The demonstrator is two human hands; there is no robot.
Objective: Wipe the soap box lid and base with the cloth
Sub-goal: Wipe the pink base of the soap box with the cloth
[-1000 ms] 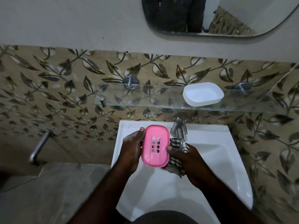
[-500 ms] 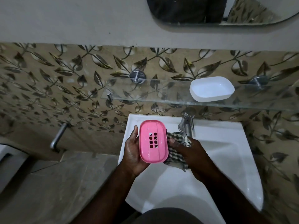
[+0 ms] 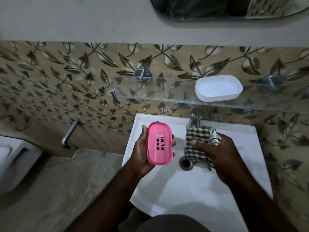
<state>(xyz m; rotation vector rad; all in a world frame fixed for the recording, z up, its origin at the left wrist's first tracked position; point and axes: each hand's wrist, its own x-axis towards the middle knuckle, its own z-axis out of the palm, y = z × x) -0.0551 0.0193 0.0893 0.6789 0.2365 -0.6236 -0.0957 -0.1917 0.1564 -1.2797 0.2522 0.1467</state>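
Pink plastic soap box base lies in our left hand, fingers curled round its edges, over the sink. Our right hand clutches the checked cloth, apart from the base. The white lid sits on the glass shelf. A wet base may slip into the sink; the tap crowds the cloth.

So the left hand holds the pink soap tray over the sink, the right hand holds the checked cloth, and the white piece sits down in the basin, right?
Not quite. The white piece sits on the glass shelf above the sink, as the head view shows. The rest is right: left hand holds the pink soap tray, right hand the checked cloth.
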